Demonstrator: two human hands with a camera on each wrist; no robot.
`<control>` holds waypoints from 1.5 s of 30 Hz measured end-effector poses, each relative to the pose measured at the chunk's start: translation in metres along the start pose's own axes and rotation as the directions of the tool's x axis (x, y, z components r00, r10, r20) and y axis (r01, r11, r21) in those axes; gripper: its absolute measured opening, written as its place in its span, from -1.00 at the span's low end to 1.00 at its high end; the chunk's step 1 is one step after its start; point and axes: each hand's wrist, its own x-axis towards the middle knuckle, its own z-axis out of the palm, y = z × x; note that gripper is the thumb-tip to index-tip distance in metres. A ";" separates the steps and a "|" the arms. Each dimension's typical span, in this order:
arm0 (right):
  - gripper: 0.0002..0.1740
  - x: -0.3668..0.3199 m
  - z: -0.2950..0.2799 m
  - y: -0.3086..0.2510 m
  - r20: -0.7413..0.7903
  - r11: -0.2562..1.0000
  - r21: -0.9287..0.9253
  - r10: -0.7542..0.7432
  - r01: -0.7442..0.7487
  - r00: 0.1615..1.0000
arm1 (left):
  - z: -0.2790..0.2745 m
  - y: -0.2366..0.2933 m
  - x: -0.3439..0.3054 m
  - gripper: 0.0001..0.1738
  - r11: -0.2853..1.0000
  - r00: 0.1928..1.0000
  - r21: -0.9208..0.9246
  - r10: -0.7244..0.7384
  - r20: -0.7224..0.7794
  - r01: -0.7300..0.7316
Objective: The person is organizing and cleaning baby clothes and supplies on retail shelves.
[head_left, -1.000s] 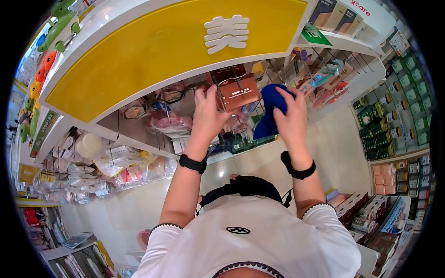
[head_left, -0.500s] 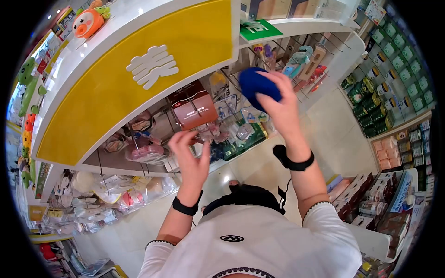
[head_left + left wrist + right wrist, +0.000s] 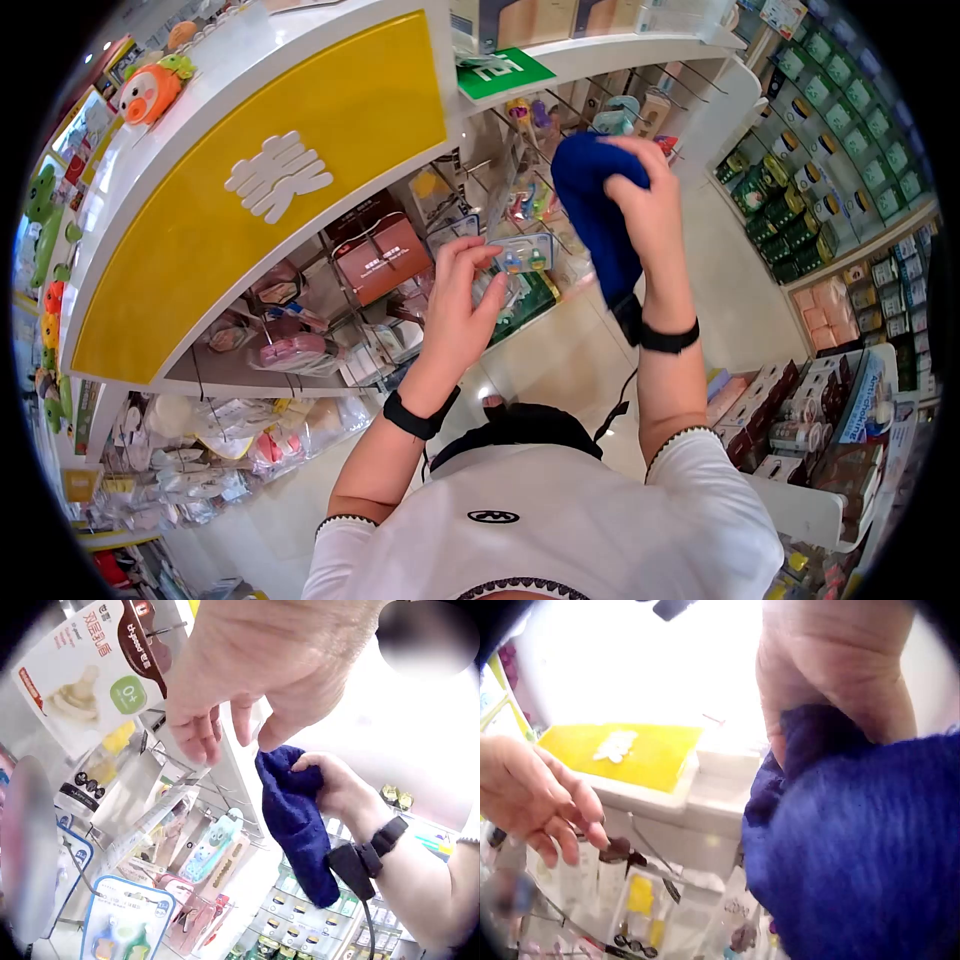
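Note:
My right hand (image 3: 652,215) pinches a blue cloth (image 3: 590,200) near its top, and the rest of it hangs down beside the wrist. Up close in the right wrist view, the cloth (image 3: 855,847) looks thick and fuzzy, its fold bunched under the thumb. My left hand (image 3: 462,305) has loosely bent fingers and holds nothing. Its fingertips are near a small blue-edged blister pack (image 3: 525,255) on the rack. A brown package (image 3: 382,260) hangs from hooks to the left of that hand.
Metal hooks (image 3: 217,787) stick out from the rack, holding several packs. Above them curves a shelf front with a yellow panel (image 3: 340,110). Toy figures (image 3: 150,92) stand on top at the left. A display stand with boxes (image 3: 800,430) is at my right.
My left hand has left the brown package and moved right along the rack. The cloth, bunched up half a second ago, now hangs down at length from my right hand.

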 end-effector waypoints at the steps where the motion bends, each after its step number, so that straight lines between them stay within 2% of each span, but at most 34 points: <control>1: -0.59 0.008 0.003 0.004 0.000 0.999 -0.037 0.002 -0.002 1.000 | 0.004 -0.002 0.001 -0.70 1.000 1.000 -0.016 -0.007 0.019 0.007; 3: -0.60 0.022 0.024 0.038 -0.009 0.974 -0.181 -0.137 0.133 0.991 | 0.011 -0.007 0.001 -0.71 1.000 0.999 -0.020 -0.008 0.047 0.009; 5: -0.61 0.028 0.044 0.057 0.096 0.961 -0.218 -0.151 0.169 0.984 | 0.016 -0.007 0.000 -0.72 0.999 0.997 -0.027 -0.026 0.079 0.028; 9: -0.64 0.030 0.030 0.049 0.230 0.979 -0.186 0.129 -0.086 0.965 | 0.013 -0.009 -0.003 -0.76 0.996 0.991 -0.009 -0.084 0.104 0.086; 11: -0.62 0.030 0.011 0.048 0.222 0.964 -0.235 0.180 -0.127 0.958 | 0.009 -0.015 -0.005 -0.78 0.994 0.989 -0.017 -0.106 0.108 0.108; 13: -0.62 0.032 -0.008 0.044 0.109 0.950 -0.251 0.217 -0.184 0.970 | 0.008 -0.022 -0.008 -0.80 0.993 0.990 -0.041 -0.108 0.094 0.112; 16: -0.61 0.047 -0.015 0.038 -0.143 0.947 -0.271 0.135 -0.170 0.980 | 0.011 -0.026 -0.015 -0.82 0.991 0.986 -0.047 -0.120 0.113 0.126; 17: -0.62 0.054 -0.011 0.042 -0.190 0.935 -0.333 0.061 -0.123 0.980 | 0.011 -0.027 -0.016 -0.82 0.991 0.985 -0.041 -0.120 0.126 0.126; 19: -0.64 0.068 0.005 0.055 -0.168 0.892 -0.445 -0.169 0.078 0.971 | 0.014 -0.028 -0.018 -0.83 0.993 0.987 -0.031 -0.105 0.120 0.110; 20: -0.66 0.073 0.015 0.060 -0.127 0.863 -0.493 -0.199 0.112 0.972 | 0.014 -0.027 -0.019 -0.83 0.992 0.985 -0.031 -0.119 0.126 0.124; 23: -0.64 0.076 0.029 0.052 0.080 0.739 -0.672 0.013 0.044 0.997 | 0.015 -0.027 -0.022 -0.84 0.987 0.978 -0.043 -0.145 0.146 0.153; 26: -0.64 0.080 0.027 0.048 0.088 0.704 -0.710 0.085 0.003 0.992 | 0.015 -0.029 -0.024 -0.83 0.977 0.970 -0.081 -0.183 0.159 0.197; 29: -0.66 0.073 0.017 0.042 0.033 0.739 -0.674 0.022 0.006 0.999 | 0.011 -0.032 -0.025 -0.83 0.979 0.975 -0.085 -0.173 0.142 0.186; 30: -0.67 0.070 0.011 0.044 -0.032 0.758 -0.652 -0.010 -0.014 0.999 | 0.009 -0.032 -0.027 -0.83 0.980 0.976 -0.080 -0.173 0.131 0.184; 31: -0.67 0.063 0.006 0.050 -0.153 0.795 -0.606 -0.134 0.014 0.979 | 0.007 -0.032 -0.029 -0.83 0.979 0.977 -0.075 -0.178 0.118 0.187; 33: -0.63 0.051 -0.013 0.064 -0.259 0.846 -0.474 -0.401 0.246 0.879 | 0.005 -0.038 -0.034 -0.83 0.969 0.971 -0.121 -0.200 0.129 0.216; 34: -0.57 0.042 -0.016 0.068 -0.316 0.781 -0.561 -0.509 0.276 0.801 | 0.000 -0.042 -0.041 -0.83 0.960 0.968 -0.132 -0.235 0.091 0.246; 35: -0.55 0.034 -0.021 0.088 -0.380 0.882 -0.392 -0.414 0.261 0.827 | -0.001 -0.050 -0.054 -0.84 0.968 0.972 -0.103 -0.222 0.077 0.229; 36: -0.57 0.024 -0.028 0.112 -0.443 0.996 -0.061 -0.083 0.062 0.893 | 0.004 -0.062 -0.063 -0.84 0.975 0.976 -0.062 -0.211 0.058 0.215; 37: -0.50 0.008 -0.020 0.096 -0.442 0.998 0.051 0.048 -0.028 0.896 | 0.008 -0.067 -0.071 -0.85 0.956 0.965 -0.132 -0.262 0.029 0.263; 38: -0.41 -0.005 -0.029 0.118 -0.378 0.959 0.124 0.283 -0.255 0.881 | 0.005 -0.068 -0.079 -0.85 0.979 0.982 -0.086 -0.190 -0.020 0.187; 39: -0.37 -0.023 -0.035 0.136 -0.344 0.916 0.136 0.401 -0.378 0.849 | 0.005 -0.067 -0.082 -0.84 0.956 0.960 -0.092 -0.279 0.006 0.278; 40: -0.38 -0.042 -0.034 0.142 -0.277 0.862 0.206 0.505 -0.463 0.817 | 0.008 -0.071 -0.090 -0.84 0.951 0.961 -0.170 -0.270 -0.056 0.257; 41: -0.41 -0.066 -0.027 0.146 -0.075 0.835 0.276 0.513 -0.477 0.855 | 0.002 -0.081 -0.095 -0.84 0.957 0.962 -0.121 -0.270 -0.031 0.265; 42: -0.44 -0.088 -0.019 0.146 0.054 0.788 0.230 0.576 -0.571 0.816 | -0.003 -0.084 -0.098 -0.83 0.942 0.950 -0.127 -0.313 -0.009 0.310; 43: -0.48 -0.110 -0.003 0.142 0.190 0.740 0.164 0.625 -0.652 0.757 | -0.011 -0.088 -0.115 -0.83 0.915 0.921 -0.156 -0.385 -0.054 0.373; 45: -0.50 -0.148 0.036 0.133 0.454 0.692 0.103 0.607 -0.714 0.653 | -0.020 -0.106 -0.131 -0.82 0.856 0.874 -0.238 -0.483 -0.056 0.458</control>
